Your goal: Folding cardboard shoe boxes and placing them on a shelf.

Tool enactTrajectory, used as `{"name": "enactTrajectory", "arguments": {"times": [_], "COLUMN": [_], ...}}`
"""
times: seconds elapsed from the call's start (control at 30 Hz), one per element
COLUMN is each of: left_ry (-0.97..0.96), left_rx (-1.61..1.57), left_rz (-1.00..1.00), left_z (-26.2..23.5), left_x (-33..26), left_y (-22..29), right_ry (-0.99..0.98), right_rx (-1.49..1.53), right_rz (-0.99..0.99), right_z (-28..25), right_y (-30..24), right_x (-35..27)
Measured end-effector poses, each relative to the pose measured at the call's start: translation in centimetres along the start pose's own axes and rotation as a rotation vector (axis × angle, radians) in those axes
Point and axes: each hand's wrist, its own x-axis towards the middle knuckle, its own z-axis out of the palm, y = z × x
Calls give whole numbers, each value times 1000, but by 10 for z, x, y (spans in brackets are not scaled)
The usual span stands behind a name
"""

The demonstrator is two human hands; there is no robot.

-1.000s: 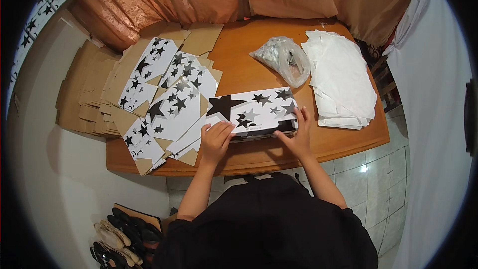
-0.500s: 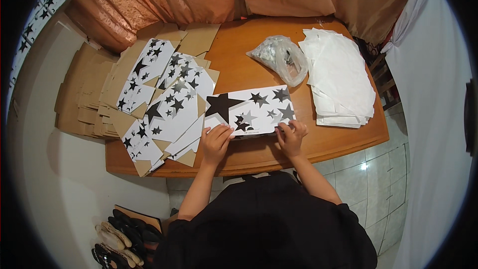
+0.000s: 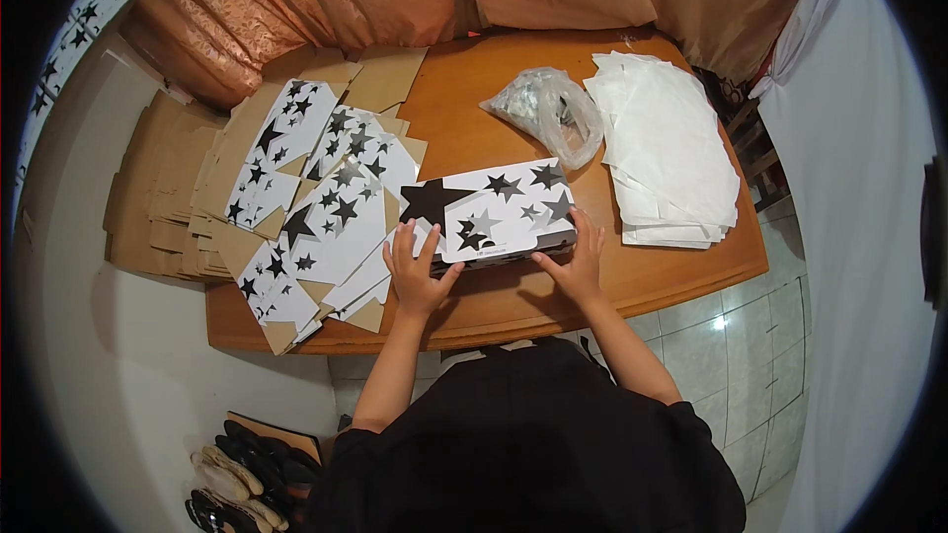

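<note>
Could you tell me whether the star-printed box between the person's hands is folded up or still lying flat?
Folded up: the star-printed box shows a closed top and a dark front side, with the left hand and right hand at its ends.
</note>
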Motion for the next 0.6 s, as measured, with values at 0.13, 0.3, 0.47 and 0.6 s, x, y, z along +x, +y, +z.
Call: {"name": "enactTrajectory", "arguments": {"times": [0.13, 0.3, 0.47, 0.6], "left_ry": [45, 22, 130, 274], "left_rx": [-111, -275, -148, -467], "left_rz": [61, -97, -83, -250], "left_z": [9, 20, 15, 16], "left_x": [4, 2, 12, 21], "left_y": [-6, -6, -3, -4], "right_ry": [14, 60, 97, 117], "right_rx": [33, 96, 163, 204], "right_rz": [93, 89, 45, 15], "right_z": [3, 14, 12, 14], "right_y": [-18, -18, -26, -26], "right_x": [12, 15, 27, 36]}}
